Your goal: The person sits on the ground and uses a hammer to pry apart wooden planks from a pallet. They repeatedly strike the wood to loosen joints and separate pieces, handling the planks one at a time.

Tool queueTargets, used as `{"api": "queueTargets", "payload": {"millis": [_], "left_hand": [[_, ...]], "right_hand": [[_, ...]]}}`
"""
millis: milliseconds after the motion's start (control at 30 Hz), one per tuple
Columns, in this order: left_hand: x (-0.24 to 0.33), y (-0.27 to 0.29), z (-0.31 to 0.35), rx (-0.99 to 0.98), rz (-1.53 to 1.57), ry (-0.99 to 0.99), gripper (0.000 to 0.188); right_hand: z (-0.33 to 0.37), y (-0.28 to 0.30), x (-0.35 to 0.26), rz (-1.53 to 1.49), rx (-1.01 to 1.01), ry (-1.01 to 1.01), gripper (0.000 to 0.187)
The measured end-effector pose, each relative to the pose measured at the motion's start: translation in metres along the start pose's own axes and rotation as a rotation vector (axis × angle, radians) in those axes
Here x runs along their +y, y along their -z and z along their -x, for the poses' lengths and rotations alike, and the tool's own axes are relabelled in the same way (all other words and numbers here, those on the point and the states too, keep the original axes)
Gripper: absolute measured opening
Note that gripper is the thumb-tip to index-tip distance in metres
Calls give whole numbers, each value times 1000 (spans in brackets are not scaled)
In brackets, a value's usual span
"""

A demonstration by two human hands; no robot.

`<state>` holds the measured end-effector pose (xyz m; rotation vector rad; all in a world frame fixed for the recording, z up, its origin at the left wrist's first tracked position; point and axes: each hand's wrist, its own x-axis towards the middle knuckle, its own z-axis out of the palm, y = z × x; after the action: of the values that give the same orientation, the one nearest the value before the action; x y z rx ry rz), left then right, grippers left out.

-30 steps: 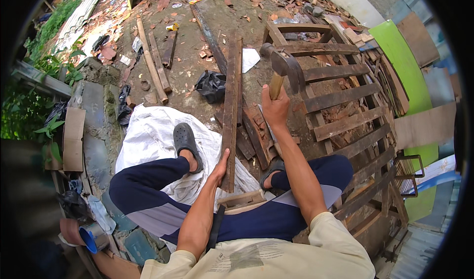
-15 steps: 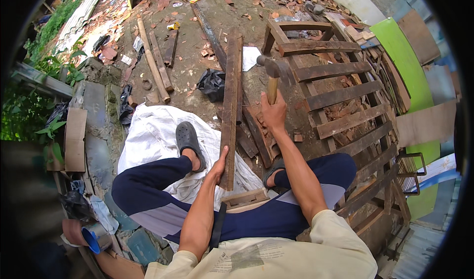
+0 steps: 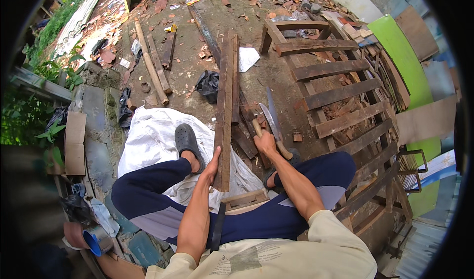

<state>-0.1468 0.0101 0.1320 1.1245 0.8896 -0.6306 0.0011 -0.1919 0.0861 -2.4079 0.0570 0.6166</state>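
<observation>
My left hand (image 3: 212, 166) grips the near end of a long brown wooden beam (image 3: 225, 111), which points away from me over a white sack (image 3: 154, 135). The fingers are mostly hidden by the wood. Just right of the beam, my right hand (image 3: 265, 143) is closed around the wooden handle of a hammer (image 3: 256, 127). Its head is hard to make out against the dark timber. Beside that hand lies a machete (image 3: 273, 112) with a pale wooden handle, and a second curved blade shows next to it.
A slatted wooden frame (image 3: 335, 70) stands at the right. Loose wooden sticks (image 3: 150, 64) and a black plastic bag (image 3: 207, 86) lie ahead on the ground. A low block wall (image 3: 96, 111) runs along the left. A small wooden piece (image 3: 245, 199) is close to my lap.
My right hand has swung the hammer down and toward me, from raised to beside the beam. The blades now show. The beam has shifted slightly left, with my left hand still on it.
</observation>
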Motion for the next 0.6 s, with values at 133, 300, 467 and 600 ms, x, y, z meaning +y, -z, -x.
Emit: {"api": "queueTargets", "payload": {"millis": [133, 300, 467, 600], "left_hand": [[-7, 5, -2, 10, 20, 49, 107], [1, -4, -7, 11, -18, 47, 111], [32, -10, 35, 11, -104, 86, 121], [64, 6, 65, 41, -136, 51, 104]], "right_hand": [[6, 56, -114, -358, 351, 379, 29], [-12, 8, -87, -536, 630, 641, 30], [-13, -31, 19, 139, -71, 44, 40], [-7, -19, 7, 54, 5, 34, 40]]}}
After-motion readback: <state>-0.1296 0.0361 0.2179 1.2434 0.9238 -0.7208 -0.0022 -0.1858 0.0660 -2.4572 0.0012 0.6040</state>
